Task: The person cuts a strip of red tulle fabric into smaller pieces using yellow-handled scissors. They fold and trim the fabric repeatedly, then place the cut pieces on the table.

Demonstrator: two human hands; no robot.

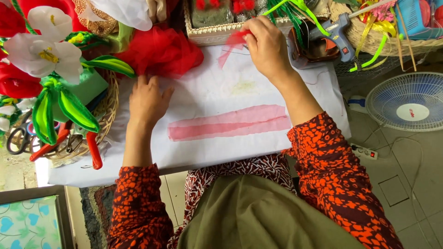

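Overhead view of a craft table covered by a white paper sheet (203, 133). The left hand (146, 102) is laid flat, palm down, on the sheet, fingers together and pointed toward a bunched mass of red mesh fabric (161, 53), whose lower edge the fingertips reach; nothing is gripped by it. The right hand (266, 46) is held at the far edge of the sheet, fingers closed on a small piece of sheer red mesh (233, 44), which is lifted slightly and trails down toward the paper. Whether a thin tool is also held in this hand cannot be told.

Two long strips of pale pink sheer fabric (230, 123) are laid side by side, touching, across the middle of the sheet, between the two forearms. At the left, white and red artificial flowers with green fabric leaves (44, 55) are seen beside a woven basket (108, 115) containing black-handled scissors (18, 136) and red-handled pliers (92, 150). A blue-grey glue gun (339, 32) is placed just right of the right hand. A white floor fan (408, 101) and a white power strip (364, 151) are visible on the tiled floor.
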